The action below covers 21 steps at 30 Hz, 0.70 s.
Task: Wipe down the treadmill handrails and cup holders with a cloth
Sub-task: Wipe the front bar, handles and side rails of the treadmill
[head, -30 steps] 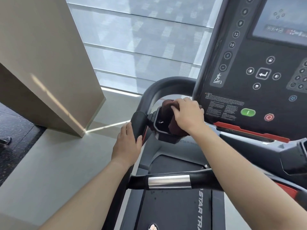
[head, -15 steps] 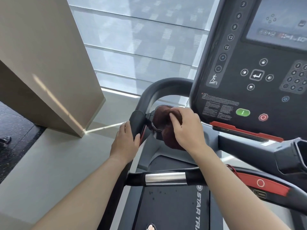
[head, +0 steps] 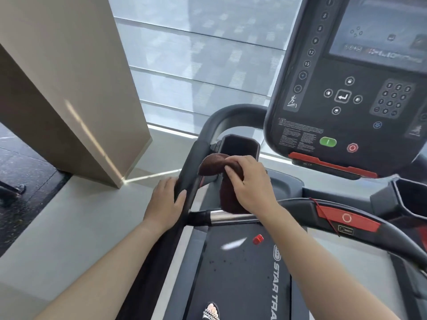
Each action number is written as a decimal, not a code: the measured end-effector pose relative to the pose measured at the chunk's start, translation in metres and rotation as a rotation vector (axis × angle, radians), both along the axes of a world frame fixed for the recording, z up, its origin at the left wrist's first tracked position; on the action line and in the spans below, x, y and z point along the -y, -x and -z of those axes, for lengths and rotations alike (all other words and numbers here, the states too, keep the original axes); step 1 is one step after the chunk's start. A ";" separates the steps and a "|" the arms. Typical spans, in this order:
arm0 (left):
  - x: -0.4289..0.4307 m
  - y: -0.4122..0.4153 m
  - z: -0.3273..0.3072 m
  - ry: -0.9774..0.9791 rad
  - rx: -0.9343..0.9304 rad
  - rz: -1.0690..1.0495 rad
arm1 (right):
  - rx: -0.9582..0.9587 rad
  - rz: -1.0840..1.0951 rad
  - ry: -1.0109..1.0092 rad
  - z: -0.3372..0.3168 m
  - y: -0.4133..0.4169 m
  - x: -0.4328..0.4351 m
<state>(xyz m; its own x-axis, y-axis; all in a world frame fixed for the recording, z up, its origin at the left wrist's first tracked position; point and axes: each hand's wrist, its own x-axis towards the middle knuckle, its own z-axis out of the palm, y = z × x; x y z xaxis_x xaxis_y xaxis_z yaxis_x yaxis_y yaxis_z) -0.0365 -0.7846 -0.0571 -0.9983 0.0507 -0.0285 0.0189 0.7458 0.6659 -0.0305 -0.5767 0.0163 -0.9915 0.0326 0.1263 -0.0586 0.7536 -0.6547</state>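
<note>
My right hand [head: 250, 185] clutched the brown cloth [head: 215, 166] just below the left cup holder [head: 239, 146]; my left hand [head: 165, 203] gripped the left handrail [head: 189, 179].

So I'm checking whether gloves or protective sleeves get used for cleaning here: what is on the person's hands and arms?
Nothing that shows. The left hand and right hand are bare, with no gloves, and no rings or watch visible. Both forearms are uncovered as far as the bottom edge of the view, with no sleeve in sight. Whether a sleeve begins higher up cannot be told.
</note>
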 end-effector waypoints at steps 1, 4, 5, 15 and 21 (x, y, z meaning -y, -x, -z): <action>0.012 -0.018 -0.001 -0.012 -0.001 -0.009 | -0.007 -0.010 0.018 -0.001 -0.011 0.010; 0.055 -0.075 -0.004 -0.012 0.031 -0.046 | -0.001 -0.067 0.022 0.001 -0.047 0.051; 0.069 -0.095 -0.005 -0.009 0.050 -0.049 | 0.006 -0.087 0.022 0.004 -0.059 0.066; 0.173 -0.261 -0.015 -0.039 0.128 0.002 | 0.068 -0.056 -0.193 0.050 -0.166 0.203; 0.189 -0.305 -0.016 -0.071 0.124 0.106 | 0.031 0.023 -0.152 0.061 -0.251 0.238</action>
